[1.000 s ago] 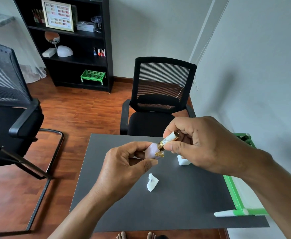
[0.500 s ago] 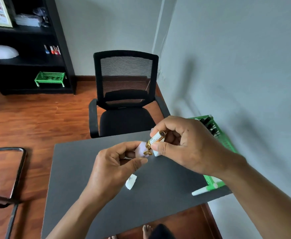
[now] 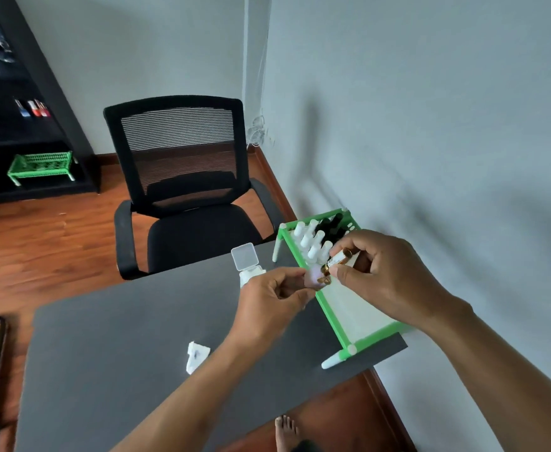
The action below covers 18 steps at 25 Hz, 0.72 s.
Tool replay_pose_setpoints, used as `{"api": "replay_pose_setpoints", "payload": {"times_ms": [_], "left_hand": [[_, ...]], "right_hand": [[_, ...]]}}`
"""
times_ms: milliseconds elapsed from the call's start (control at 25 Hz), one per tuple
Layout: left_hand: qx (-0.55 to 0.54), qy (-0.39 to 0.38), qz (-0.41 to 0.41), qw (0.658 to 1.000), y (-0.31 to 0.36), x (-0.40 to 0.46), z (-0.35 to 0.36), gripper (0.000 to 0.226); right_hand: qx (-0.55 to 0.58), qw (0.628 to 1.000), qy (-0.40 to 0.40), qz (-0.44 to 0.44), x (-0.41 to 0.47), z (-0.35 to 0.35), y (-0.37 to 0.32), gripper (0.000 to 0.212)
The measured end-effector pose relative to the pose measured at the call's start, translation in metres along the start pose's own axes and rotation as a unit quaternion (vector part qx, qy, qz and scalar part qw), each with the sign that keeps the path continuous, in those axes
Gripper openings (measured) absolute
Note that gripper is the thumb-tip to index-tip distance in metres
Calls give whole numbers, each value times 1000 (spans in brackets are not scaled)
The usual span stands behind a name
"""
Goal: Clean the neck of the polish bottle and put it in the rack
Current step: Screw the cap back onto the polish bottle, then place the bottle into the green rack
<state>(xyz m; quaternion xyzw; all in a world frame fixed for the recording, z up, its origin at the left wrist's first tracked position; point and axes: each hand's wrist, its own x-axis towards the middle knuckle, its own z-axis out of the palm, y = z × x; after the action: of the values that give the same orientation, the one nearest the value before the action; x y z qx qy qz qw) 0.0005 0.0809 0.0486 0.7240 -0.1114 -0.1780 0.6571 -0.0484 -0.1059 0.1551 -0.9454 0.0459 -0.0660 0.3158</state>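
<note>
We see both hands raised above the dark grey surface (image 3: 130,350), close to its right edge. The right hand (image 3: 388,282) has its grip clenched around the polish bottle (image 3: 336,261), a small amber bottle with a pale label, held tilted with its neck pointing down-left. The left hand (image 3: 270,305) pinches a small white wipe (image 3: 312,277) between thumb and fingertips, and the wipe touches the bottle's neck end. So the bottle is in the air, just over the near-left rail of the green rack (image 3: 329,316), not inside it. The rack sits at the right edge of the surface against the wall; white-capped and black-capped bottles (image 3: 313,238) stand at its far end, its near part is bare. A white container with its clear lid flipped up (image 3: 243,256) stands on the surface just behind the left hand. A crumpled white wipe (image 3: 196,356) lies on the surface, near the left forearm. A black mesh chair (image 3: 182,187) stands beyond the surface. Bare toes (image 3: 285,427) show below the near edge.
</note>
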Motion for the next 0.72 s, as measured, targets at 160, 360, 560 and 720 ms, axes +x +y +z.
{"api": "replay_pose_setpoints", "payload": {"times_ms": [160,360,560,720], "left_hand": [[57,32,-87,994,-22,17,41,21],[118,44,-159,979,-48,36,73,21],[41,77,-206,975,-69,45,86,10],[-10,90,-220,971,-76,45,89,6]], "right_hand": [[-7,999,7,31,17,0,55,12],[-32,999,1,43,47,20,99,10],[-58,996,-55,29,67,43,116,10],[-93,991,-94,5,74,52,123,10]]}}
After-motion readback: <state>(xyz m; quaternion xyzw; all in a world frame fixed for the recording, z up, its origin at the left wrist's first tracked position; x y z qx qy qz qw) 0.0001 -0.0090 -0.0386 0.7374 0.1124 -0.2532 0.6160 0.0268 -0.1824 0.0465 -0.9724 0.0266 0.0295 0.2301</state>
